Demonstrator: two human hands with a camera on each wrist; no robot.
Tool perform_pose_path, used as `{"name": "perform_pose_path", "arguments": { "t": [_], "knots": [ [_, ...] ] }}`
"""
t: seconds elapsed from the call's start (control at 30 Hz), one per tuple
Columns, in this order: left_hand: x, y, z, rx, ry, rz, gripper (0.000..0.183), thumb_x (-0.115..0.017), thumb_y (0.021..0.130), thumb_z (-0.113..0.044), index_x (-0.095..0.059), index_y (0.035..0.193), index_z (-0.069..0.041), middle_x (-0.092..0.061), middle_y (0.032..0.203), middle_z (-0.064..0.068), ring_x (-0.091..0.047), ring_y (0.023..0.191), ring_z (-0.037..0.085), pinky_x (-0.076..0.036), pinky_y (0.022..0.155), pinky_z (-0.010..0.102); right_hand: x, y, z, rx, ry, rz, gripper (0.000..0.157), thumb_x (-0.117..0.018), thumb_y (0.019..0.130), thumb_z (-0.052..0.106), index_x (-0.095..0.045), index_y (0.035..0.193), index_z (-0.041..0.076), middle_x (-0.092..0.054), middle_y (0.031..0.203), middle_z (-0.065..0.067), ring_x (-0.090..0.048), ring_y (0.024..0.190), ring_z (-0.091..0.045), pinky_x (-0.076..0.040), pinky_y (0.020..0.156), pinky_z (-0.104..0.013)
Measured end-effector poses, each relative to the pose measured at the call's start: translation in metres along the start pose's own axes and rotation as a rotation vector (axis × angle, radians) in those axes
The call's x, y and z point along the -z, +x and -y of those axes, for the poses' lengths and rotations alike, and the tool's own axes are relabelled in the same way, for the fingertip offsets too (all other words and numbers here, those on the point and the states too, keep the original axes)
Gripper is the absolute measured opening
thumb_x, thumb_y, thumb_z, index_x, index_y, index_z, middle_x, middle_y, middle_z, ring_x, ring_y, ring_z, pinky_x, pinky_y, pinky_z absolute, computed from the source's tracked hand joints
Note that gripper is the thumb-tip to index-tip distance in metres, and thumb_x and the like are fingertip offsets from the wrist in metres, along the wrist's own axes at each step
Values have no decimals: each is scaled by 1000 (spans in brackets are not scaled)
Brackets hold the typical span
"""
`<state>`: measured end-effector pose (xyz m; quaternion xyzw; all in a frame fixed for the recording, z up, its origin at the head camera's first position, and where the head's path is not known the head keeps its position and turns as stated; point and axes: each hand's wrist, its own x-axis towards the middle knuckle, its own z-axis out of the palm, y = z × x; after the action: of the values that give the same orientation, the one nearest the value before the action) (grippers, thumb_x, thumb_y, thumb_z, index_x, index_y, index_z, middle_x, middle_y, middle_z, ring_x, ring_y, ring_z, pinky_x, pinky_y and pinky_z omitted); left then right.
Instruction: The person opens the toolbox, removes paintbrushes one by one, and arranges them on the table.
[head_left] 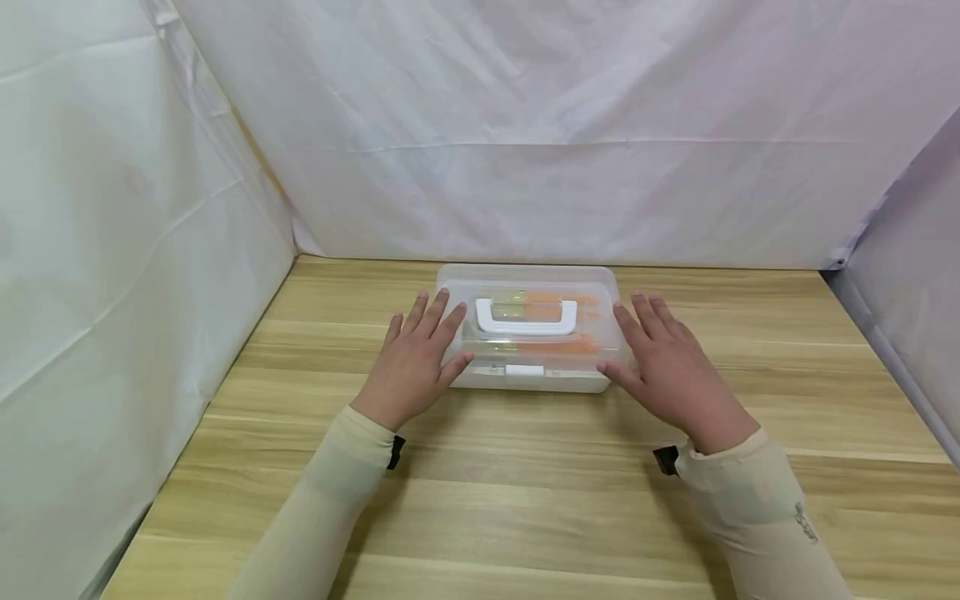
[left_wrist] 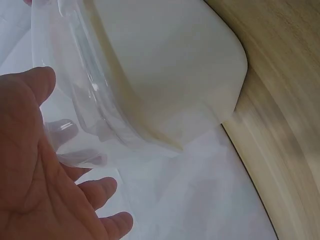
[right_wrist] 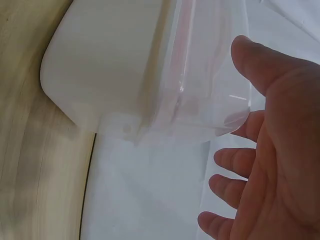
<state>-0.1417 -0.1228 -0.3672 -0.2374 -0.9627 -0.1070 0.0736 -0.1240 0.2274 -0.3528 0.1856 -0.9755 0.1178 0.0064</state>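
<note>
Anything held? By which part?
Nothing held. The left hand and right hand, fingers spread, are at opposite ends of the clear box; neither grips its handle.

Under the left hand (head_left: 408,367) and right hand (head_left: 678,371), a light wooden tabletop (head_left: 517,492) with streaked grain running crosswise. Beyond both hands, a white back cloth (head_left: 570,208), lightly wrinkled, with a near-level crease across it. Well out past the left hand, a white left cloth (head_left: 97,233) with folds, and a yellowish strip (head_left: 255,150) along the far corner. Past the right hand, a greyish right cloth (head_left: 918,225) above a grey strip (head_left: 885,350).
</note>
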Motion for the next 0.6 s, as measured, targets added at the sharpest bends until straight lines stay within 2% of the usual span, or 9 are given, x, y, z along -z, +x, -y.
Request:
{"name": "perform_pose_path", "arguments": {
  "t": [0.1,0.3,0.37,0.43,0.6],
  "knots": [
    [1,0,0,-5,5,-5,66,-45,103,-49,-30,157,-15,-18,164,11,-7,151,34,-17,114,62,-1,-3,3,32,-8,-24,83,-51,99,53,-20,158,3,-6,163,-23,2,150,-38,-15,111,-67],
    [0,2,-5,-28,48,-2,71,-44,102,-52,-24,159,-16,-13,165,10,0,152,30,-13,116,61,-7,-13,8,149,-53,-129,84,-66,93,43,-29,155,2,-19,161,-25,-6,150,-38,-22,109,-67],
    [0,4,-8,-37,56,3,71,-44,102,-52,-23,159,-16,-12,165,9,-1,152,30,-13,116,61,-11,-17,10,191,-63,-149,83,-67,92,43,-32,154,2,-20,161,-23,-9,150,-38,-23,109,-66],
    [-2,5,-9,-41,61,3,70,-43,102,-51,-23,159,-17,-12,165,9,-1,152,30,-14,115,62,-15,-22,14,223,-73,-155,81,-64,93,46,-33,154,2,-21,161,-22,-11,150,-38,-22,110,-64],
    [-6,7,-8,-57,90,-38,64,-46,103,-47,-31,157,-17,-22,163,9,-10,151,32,-22,113,62,-26,-33,21,295,-97,-181,76,-40,100,60,-38,152,4,-23,161,-19,-14,149,-37,-21,113,-60]
  ]
}}
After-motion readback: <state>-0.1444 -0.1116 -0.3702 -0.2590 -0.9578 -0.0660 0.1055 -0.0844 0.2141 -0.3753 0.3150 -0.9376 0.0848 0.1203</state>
